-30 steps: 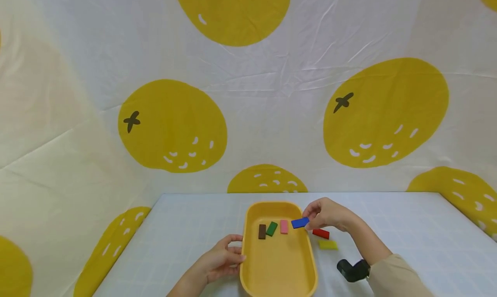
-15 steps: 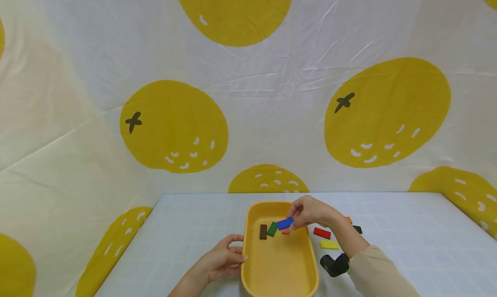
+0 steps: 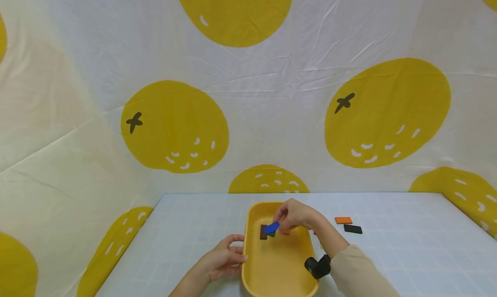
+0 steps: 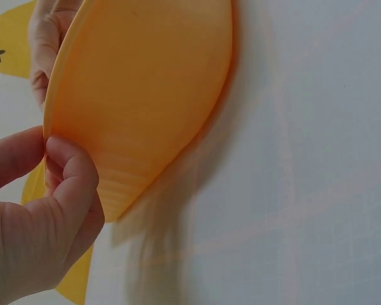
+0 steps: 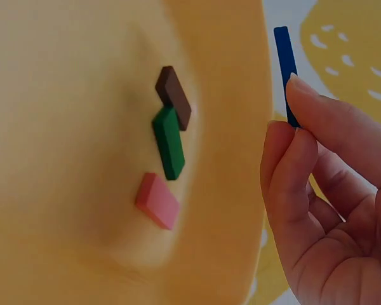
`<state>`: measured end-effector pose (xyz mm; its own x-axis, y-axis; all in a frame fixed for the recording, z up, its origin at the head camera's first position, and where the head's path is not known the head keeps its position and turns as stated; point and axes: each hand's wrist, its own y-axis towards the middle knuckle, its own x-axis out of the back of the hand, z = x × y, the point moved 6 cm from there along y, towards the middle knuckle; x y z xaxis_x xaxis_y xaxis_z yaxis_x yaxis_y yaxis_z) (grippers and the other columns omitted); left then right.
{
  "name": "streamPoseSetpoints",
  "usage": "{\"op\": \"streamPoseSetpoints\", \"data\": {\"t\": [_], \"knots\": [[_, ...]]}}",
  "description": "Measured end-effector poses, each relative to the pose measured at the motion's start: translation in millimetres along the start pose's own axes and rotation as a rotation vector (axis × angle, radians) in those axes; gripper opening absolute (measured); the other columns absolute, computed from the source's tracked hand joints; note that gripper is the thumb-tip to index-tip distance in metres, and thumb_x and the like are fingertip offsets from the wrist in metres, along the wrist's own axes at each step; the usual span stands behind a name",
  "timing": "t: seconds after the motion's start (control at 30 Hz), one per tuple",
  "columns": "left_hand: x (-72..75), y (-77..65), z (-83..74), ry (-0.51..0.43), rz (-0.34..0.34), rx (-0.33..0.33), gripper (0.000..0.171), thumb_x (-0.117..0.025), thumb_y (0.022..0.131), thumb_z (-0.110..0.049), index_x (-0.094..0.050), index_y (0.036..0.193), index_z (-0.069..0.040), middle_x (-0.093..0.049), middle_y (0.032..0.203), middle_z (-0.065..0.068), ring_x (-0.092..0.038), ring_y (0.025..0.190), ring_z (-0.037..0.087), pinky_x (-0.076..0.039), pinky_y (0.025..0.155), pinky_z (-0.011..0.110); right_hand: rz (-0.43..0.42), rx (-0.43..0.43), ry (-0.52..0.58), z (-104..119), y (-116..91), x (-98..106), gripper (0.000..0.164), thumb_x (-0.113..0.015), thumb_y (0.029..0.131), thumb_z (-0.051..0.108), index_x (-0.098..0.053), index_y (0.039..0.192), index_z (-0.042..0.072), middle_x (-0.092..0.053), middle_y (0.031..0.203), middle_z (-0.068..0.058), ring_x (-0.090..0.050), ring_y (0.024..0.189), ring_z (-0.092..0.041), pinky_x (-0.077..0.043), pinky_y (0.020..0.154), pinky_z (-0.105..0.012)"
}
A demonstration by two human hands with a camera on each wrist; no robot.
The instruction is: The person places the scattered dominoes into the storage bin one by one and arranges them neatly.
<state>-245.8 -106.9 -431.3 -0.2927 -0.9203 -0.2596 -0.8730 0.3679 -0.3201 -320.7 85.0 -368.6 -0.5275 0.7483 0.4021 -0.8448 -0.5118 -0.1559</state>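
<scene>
My right hand (image 3: 297,216) pinches a plain blue domino block (image 3: 271,228) between thumb and fingertips, above the far half of a yellow plastic tray (image 3: 281,267). In the right wrist view the blue block stands edge-on, apart from the tray floor. Brown (image 5: 174,98), green (image 5: 169,143) and pink (image 5: 157,202) domino blocks lie on the tray floor; the brown and green ones appear to touch. At the tray's left side my left hand (image 3: 223,260) grips the rim, thumb and fingers on either side of the wall.
On the table right of the tray lie an orange block (image 3: 343,220) and a black block (image 3: 353,229). Slivers of a red block (image 3: 315,232) and a yellow block show beside my right forearm, which hides most of them. A fruit-print cloth (image 3: 275,116) hangs behind the table.
My right hand has carried the blue block leftward over the tray, from above the pink block to above the green one. The forearm uncovered the orange and black blocks. My left hand stays put.
</scene>
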Motion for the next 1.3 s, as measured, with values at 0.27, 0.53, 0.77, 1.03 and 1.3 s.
{"op": "streamPoseSetpoints", "data": {"t": [0.27,0.53,0.77,1.03,1.3], "knots": [[2.3,0.9,1.8,0.01,-0.021,0.02,0.05,-0.058,0.083,0.011,-0.037,0.127,-0.004,-0.058,0.095,0.01,-0.056,0.08,0.019,-0.048,0.068,0.028,-0.053,0.019,-0.068,-6,10,-17,0.024,-0.081,0.062,-0.005,-0.067,0.081,-0.002,-0.057,0.063,-0.002,-0.049,0.053,-0.012,-0.045,0.05,-0.025],[-3.0,5.8,-1.1,0.014,0.027,-0.004,0.052,-0.055,0.083,0.012,-0.034,0.128,-0.002,-0.056,0.095,0.01,-0.055,0.079,0.017,-0.046,0.067,0.027,-0.088,-0.004,-0.094,-17,13,-28,0.024,-0.081,0.06,-0.01,-0.066,0.077,-0.003,-0.058,0.061,-0.004,-0.053,0.055,-0.013,-0.052,0.056,-0.03],[0.1,2.9,2.2,0.023,0.011,-0.006,0.051,-0.055,0.084,0.011,-0.033,0.128,-0.002,-0.056,0.098,0.01,-0.055,0.08,0.018,-0.047,0.066,0.027,-0.103,-0.022,-0.101,-19,17,-37,0.025,-0.079,0.059,-0.014,-0.066,0.077,-0.005,-0.058,0.061,-0.003,-0.053,0.056,-0.012,-0.051,0.056,-0.029],[0.7,1.5,3.2,0.015,0.018,0.0,0.05,-0.055,0.084,0.011,-0.033,0.128,-0.001,-0.057,0.096,0.01,-0.055,0.078,0.017,-0.046,0.065,0.026,-0.113,-0.036,-0.146,-23,18,-43,0.023,-0.081,0.06,-0.01,-0.067,0.077,-0.003,-0.059,0.061,-0.003,-0.054,0.056,-0.013,-0.05,0.057,-0.028],[1.0,0.7,1.9,0.017,0.016,0.0,0.051,-0.055,0.084,0.011,-0.033,0.128,-0.001,-0.057,0.096,0.01,-0.055,0.078,0.017,-0.046,0.065,0.026,-0.09,-0.048,-0.136,-25,18,-45,0.022,-0.08,0.062,-0.009,-0.066,0.078,-0.002,-0.059,0.062,-0.004,-0.054,0.056,-0.014,-0.052,0.058,-0.029]]}}
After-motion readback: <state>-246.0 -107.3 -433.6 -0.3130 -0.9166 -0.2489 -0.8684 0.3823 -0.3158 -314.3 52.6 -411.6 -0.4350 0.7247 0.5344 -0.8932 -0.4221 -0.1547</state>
